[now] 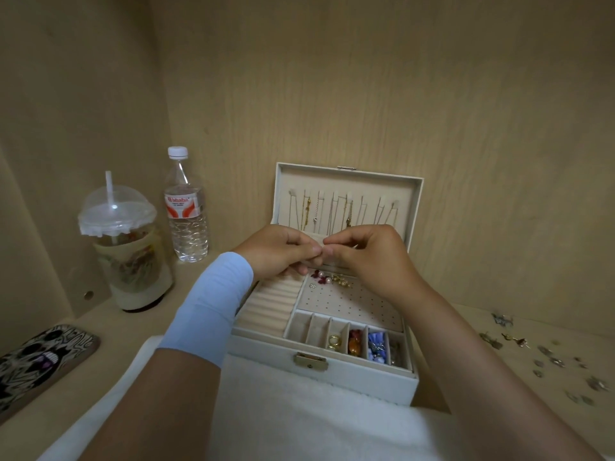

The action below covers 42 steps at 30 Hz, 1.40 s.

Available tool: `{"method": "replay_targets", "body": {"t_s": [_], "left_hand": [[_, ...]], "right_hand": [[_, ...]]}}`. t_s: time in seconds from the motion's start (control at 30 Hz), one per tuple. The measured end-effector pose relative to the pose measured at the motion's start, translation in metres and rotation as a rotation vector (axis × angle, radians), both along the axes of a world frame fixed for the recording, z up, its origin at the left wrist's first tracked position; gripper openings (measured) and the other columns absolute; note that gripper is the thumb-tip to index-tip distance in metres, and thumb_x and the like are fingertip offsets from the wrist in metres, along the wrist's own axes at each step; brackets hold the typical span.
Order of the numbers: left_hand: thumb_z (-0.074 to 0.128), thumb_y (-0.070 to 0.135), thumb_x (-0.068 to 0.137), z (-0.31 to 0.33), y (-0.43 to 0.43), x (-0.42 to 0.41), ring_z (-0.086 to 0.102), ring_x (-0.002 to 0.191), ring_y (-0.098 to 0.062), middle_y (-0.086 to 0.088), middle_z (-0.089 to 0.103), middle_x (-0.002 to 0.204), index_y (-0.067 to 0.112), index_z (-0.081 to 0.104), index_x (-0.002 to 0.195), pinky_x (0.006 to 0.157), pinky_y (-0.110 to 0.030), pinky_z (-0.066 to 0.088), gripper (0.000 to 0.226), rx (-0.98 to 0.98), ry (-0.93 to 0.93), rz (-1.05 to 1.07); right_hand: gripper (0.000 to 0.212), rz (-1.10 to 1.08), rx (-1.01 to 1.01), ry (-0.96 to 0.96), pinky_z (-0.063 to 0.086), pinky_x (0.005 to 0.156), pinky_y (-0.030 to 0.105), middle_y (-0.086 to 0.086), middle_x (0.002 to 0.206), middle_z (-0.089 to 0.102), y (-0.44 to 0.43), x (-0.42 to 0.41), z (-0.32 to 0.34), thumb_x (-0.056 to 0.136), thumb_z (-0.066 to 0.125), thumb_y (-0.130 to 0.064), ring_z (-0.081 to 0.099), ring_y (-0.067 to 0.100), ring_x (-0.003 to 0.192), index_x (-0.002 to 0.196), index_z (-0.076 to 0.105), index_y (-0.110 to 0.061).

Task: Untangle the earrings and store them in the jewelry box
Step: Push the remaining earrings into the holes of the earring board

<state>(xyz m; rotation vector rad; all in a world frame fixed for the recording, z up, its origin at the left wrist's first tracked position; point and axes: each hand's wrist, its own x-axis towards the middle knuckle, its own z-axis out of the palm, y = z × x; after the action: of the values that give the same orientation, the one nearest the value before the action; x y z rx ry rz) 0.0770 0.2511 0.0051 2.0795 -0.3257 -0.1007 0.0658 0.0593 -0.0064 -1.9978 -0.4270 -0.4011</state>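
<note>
The white jewelry box [332, 377] stands open in front of me, its lid upright with several chains hanging inside. My left hand [279, 251] and my right hand [369, 254] meet fingertip to fingertip above the box's back half, pinching something too small to make out. Below them, a few earrings [332, 279] lie on the perforated stud panel. The front compartments hold gold, amber and blue pieces [362, 342]. More loose earrings [552, 357] are scattered on the shelf to the right.
A lidded drink cup with a straw [128, 251] and a water bottle [186, 207] stand at the left. A patterned phone case [36, 361] lies at the near left edge. White cloth [299, 420] covers the near foreground. Wooden walls close in behind and left.
</note>
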Motion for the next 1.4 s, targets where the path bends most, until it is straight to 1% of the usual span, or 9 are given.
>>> {"method": "replay_targets", "body": {"t_s": [0.07,0.13,0.27,0.43,0.67,1.0,1.1,1.23,1.4], "left_hand": [[0.071,0.030,0.087,0.003,0.005,0.001,0.070,0.082,-0.009,0.007,0.076,0.086,0.023,0.076,0.090,0.078,-0.022,0.054,0.009,0.204,-0.040,0.029],[0.073,0.025,0.082,0.008,0.008,0.000,0.068,0.087,-0.009,0.012,0.073,0.087,0.026,0.076,0.089,0.086,-0.025,0.053,0.007,0.354,-0.062,0.064],[0.075,0.024,0.080,0.014,0.004,-0.003,0.064,0.092,-0.007,0.019,0.066,0.089,0.032,0.074,0.089,0.092,-0.028,0.051,0.013,0.514,-0.039,0.049],[0.079,0.031,0.077,0.004,0.001,0.003,0.062,0.098,-0.010,0.022,0.060,0.087,0.038,0.068,0.082,0.098,-0.032,0.050,0.013,0.698,-0.007,0.019],[0.078,0.030,0.079,0.002,0.001,0.005,0.062,0.101,-0.013,0.014,0.063,0.094,0.035,0.069,0.088,0.099,-0.033,0.049,0.013,0.704,-0.004,0.013],[0.075,0.033,0.081,0.003,0.000,0.005,0.063,0.101,-0.014,0.012,0.069,0.105,0.029,0.075,0.097,0.098,-0.034,0.050,0.017,0.670,0.004,0.044],[0.070,0.033,0.083,0.005,-0.004,0.003,0.063,0.099,-0.014,0.012,0.069,0.105,0.030,0.075,0.097,0.095,-0.033,0.052,0.015,0.628,-0.025,0.049],[0.064,0.028,0.088,0.014,-0.025,-0.006,0.063,0.091,-0.010,0.015,0.068,0.094,0.027,0.073,0.095,0.086,-0.028,0.050,0.012,0.446,-0.168,0.008],[0.063,0.028,0.090,0.014,-0.078,-0.029,0.061,0.087,-0.007,0.013,0.067,0.097,0.028,0.073,0.097,0.087,-0.028,0.051,0.013,0.353,-0.343,-0.105]], "right_hand": [[0.011,0.007,-0.120,0.011,0.051,0.074,0.014,-0.013,0.085,0.075,-0.002,-0.001,0.000,0.081,0.081,-0.021,0.066,-0.007,0.076,0.093,0.081,-0.022],[0.011,0.035,-0.299,0.033,0.051,0.076,0.017,-0.016,0.084,0.075,-0.001,-0.003,-0.002,0.082,0.081,-0.023,0.065,-0.008,0.077,0.091,0.081,-0.028],[0.010,-0.022,-0.540,0.011,0.056,0.080,0.029,-0.018,0.080,0.072,0.008,-0.011,-0.005,0.078,0.084,-0.031,0.064,-0.002,0.080,0.086,0.079,-0.030],[0.004,-0.071,-0.693,-0.150,0.052,0.073,0.025,-0.019,0.084,0.072,0.016,-0.014,-0.011,0.083,0.077,-0.035,0.062,-0.001,0.079,0.086,0.077,-0.033],[0.007,-0.065,-0.751,-0.187,0.051,0.072,0.025,-0.017,0.090,0.074,0.020,-0.011,-0.014,0.087,0.071,-0.034,0.063,0.003,0.084,0.090,0.077,-0.034],[0.013,0.050,-0.665,0.008,0.055,0.082,0.034,-0.021,0.086,0.071,0.010,-0.009,-0.008,0.090,0.065,-0.038,0.063,-0.003,0.083,0.091,0.078,-0.033],[0.011,0.074,-0.566,0.061,0.054,0.083,0.029,-0.022,0.087,0.072,0.003,-0.009,-0.004,0.090,0.067,-0.035,0.064,-0.005,0.084,0.090,0.078,-0.034],[0.009,0.032,-0.456,0.049,0.043,0.071,0.016,-0.017,0.089,0.074,-0.025,-0.014,0.016,0.092,0.069,-0.030,0.062,-0.010,0.074,0.093,0.078,-0.030],[0.008,-0.088,-0.548,0.085,0.042,0.069,0.013,-0.017,0.083,0.072,-0.093,-0.040,0.020,0.089,0.072,-0.025,0.063,-0.004,0.076,0.088,0.078,-0.030]]}}
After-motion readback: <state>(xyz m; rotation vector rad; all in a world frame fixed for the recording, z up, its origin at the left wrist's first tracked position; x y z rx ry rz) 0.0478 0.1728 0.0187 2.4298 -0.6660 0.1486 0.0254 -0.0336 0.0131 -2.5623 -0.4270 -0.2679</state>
